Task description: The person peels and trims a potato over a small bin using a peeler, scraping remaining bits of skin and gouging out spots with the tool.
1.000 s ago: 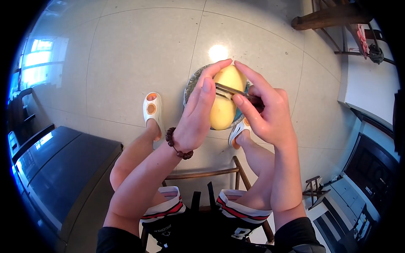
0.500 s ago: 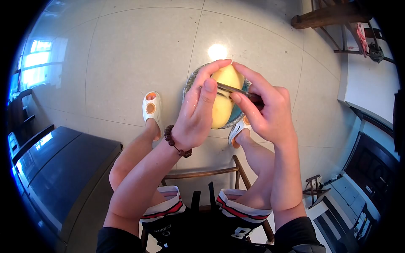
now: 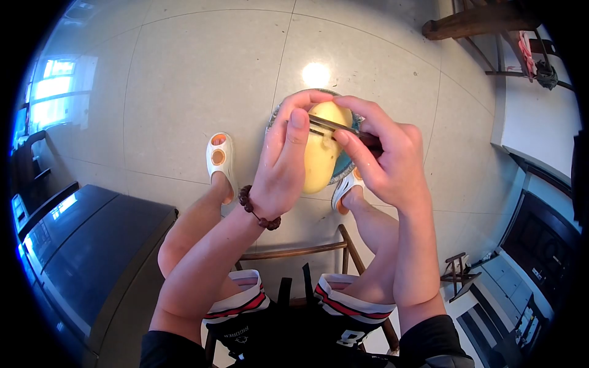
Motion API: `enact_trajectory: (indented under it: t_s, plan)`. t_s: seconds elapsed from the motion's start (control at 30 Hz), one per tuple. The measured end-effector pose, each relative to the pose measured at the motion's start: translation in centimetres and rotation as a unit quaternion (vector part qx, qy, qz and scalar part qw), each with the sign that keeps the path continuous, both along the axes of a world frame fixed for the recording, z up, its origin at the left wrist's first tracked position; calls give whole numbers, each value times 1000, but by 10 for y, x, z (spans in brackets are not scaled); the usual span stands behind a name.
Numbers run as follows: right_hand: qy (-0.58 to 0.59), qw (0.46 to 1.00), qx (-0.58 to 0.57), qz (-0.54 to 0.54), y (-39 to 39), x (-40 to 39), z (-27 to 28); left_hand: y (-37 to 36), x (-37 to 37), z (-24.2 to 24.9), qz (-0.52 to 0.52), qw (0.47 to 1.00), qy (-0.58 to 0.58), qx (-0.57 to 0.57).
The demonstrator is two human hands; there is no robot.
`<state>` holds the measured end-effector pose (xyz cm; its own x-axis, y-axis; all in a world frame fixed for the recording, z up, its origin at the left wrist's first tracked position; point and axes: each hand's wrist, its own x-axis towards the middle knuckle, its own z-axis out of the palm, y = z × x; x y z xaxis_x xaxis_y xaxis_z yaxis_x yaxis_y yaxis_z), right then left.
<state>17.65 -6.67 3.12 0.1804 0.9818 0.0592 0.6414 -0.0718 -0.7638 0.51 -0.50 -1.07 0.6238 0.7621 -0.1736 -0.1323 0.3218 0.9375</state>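
A large peeled yellow potato (image 3: 319,165) is held lengthwise over a basin (image 3: 345,165) with a blue inside and a patterned rim. My left hand (image 3: 285,144) is wrapped around the potato's left side, thumb along its near face. In my right hand (image 3: 389,144) is a peeler (image 3: 334,124) with a dark handle, its blade lying across the upper part of the potato. A small curl of flesh shows beside the blade. My right forefinger reaches to the potato's top end. Both hands hide parts of the basin.
Both feet in white slippers (image 3: 218,158) rest on the tiled floor (image 3: 202,73) either side of the basin. A dark, glossy piece of furniture (image 3: 92,239) stands at left. Wooden furniture (image 3: 478,21) is at upper right, and a stool's wooden bar (image 3: 291,252) lies between the legs.
The potato has shifted slightly toward me and to the left. The peeler has moved a little up and left along it, and a small curl now shows by the blade.
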Motion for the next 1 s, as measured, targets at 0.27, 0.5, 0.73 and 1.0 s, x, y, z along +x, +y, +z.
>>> enact_trajectory:
  t_s: [0.27, 0.5, 0.73, 1.0]
  plan:
    - [21, 1000, -16, -16, -1, -2, 4, -1, 0, 4, 27, 992, -72, -104]
    - [12, 1000, 2, -21, -1, 3, 3, 0, 2, 1, 23, 987, -72, -140]
    - [200, 973, -32, -111, -2, 5, 2, 2, 0, 1, 1, 990, -52, -129]
    - [119, 991, 58, -20, -2, -6, -11, -2, 2, 0, 3, 984, -93, -151]
